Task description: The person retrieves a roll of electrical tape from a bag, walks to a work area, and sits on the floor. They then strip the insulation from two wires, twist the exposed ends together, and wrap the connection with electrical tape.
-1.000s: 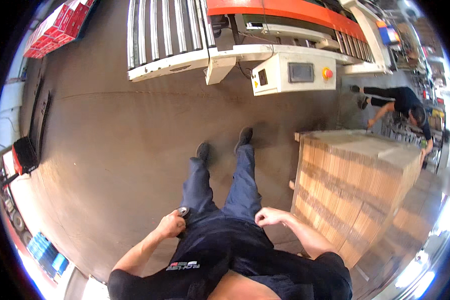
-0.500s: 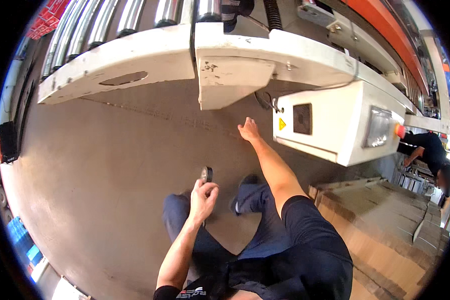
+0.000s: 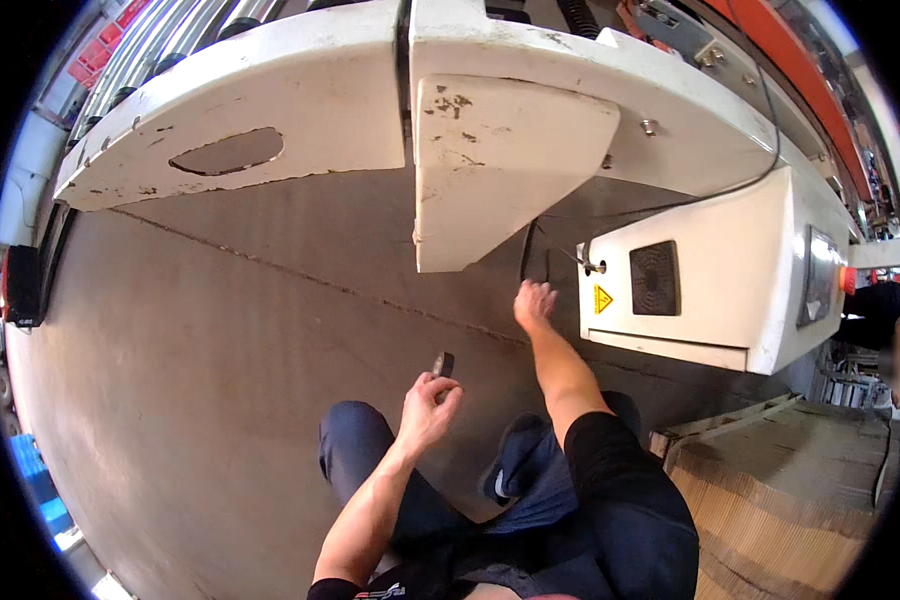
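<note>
My left hand [image 3: 429, 411] pinches a small roll of black tape [image 3: 444, 365] between thumb and fingers, held up above the floor in front of my knees. Reaching farther forward, my right hand [image 3: 536, 305] is beside the left end of a white control box [image 3: 685, 275]. A thin black cable [image 3: 527, 250] hangs down from the box's cable opening, and its lower end meets the fingertips. Those fingers look bent but are smeared by motion, so whether they grip the cable does not show.
A white conveyor frame [image 3: 270, 110] with metal rollers crosses ahead, with an angled bracket [image 3: 500, 150] jutting down. A red button [image 3: 847, 280] sits on the box's right end. Stacked cardboard [image 3: 780, 500] stands at my right. Another person [image 3: 875, 315] is at the far right.
I have come closer to the conveyor and control box. My right hand has moved in to the hanging cable, its fingers now more bent. My left hand still holds the tape roll.
</note>
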A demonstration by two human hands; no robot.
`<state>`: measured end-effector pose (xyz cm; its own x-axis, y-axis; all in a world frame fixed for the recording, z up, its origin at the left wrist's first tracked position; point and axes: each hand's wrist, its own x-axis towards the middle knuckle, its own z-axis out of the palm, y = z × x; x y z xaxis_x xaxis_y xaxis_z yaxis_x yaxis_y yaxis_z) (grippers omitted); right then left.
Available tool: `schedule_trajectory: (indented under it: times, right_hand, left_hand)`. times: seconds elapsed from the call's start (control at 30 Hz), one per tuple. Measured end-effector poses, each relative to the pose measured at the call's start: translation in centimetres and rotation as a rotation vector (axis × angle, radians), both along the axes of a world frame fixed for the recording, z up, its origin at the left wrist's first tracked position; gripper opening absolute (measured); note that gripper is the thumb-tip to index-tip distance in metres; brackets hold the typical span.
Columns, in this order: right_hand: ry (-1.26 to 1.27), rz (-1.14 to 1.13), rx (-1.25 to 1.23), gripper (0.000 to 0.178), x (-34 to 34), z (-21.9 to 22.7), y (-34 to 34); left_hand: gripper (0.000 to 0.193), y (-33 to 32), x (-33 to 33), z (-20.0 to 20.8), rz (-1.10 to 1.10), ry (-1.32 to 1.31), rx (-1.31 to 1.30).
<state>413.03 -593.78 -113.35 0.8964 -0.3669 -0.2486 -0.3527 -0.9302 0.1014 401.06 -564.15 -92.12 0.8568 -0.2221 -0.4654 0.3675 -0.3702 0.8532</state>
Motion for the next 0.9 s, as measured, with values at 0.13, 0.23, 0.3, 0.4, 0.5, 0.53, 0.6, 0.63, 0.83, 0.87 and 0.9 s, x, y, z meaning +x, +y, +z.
schedule_trajectory:
  times: [0.13,0.23,0.3,0.4,0.5,0.53,0.6,0.63,0.83,0.87,0.9]
  right_hand:
    - [0.127,0.004,0.334,0.032,-5.1,1.0,1.6]
    - [0.249,-0.010,0.583,0.026,-6.7,5.6,6.7]
    - [0.422,-0.080,0.998,0.024,-5.4,8.7,7.3]
    - [0.284,-0.292,1.752,0.028,-7.0,19.9,11.0]
    - [0.334,-0.216,1.858,0.038,-8.7,31.0,10.2]
    - [0.336,-0.175,1.889,0.041,-9.4,33.4,10.6]
    - [0.238,-0.082,1.887,0.048,-10.5,36.2,11.0]
    - [0.188,-0.038,1.890,0.052,-11.0,36.9,11.2]
    - [-0.026,-0.044,1.901,0.057,-12.6,38.8,12.0]
    - [-0.033,-0.050,1.868,0.056,-12.6,38.8,12.0]
    - [-0.050,-0.068,1.857,0.054,-12.5,39.0,12.2]
  left_hand:
    - [0.024,-1.7,2.4,-0.2,0.073,0.087,-0.153]
    - [0.025,-0.3,2.3,-5.3,0.072,-0.064,-0.078]
    - [0.028,-0.3,4.2,-3.4,0.134,-0.148,-0.100]
    - [0.047,2.6,5.2,-5.0,0.192,0.064,-0.123]
    - [0.050,1.0,5.9,1.7,0.149,0.447,-0.691]
    - [0.043,0.7,5.8,3.9,0.177,0.479,-0.832]
    - [0.033,0.7,5.5,6.4,0.159,0.459,-0.957]
    - [0.029,0.9,5.4,7.2,0.149,0.450,-1.014]
    - [0.021,1.3,6.3,12.4,0.196,0.410,-0.962]
    - [0.022,1.2,6.6,12.5,0.157,0.401,-0.911]
    - [0.023,1.1,6.9,12.2,0.117,0.392,-0.879]
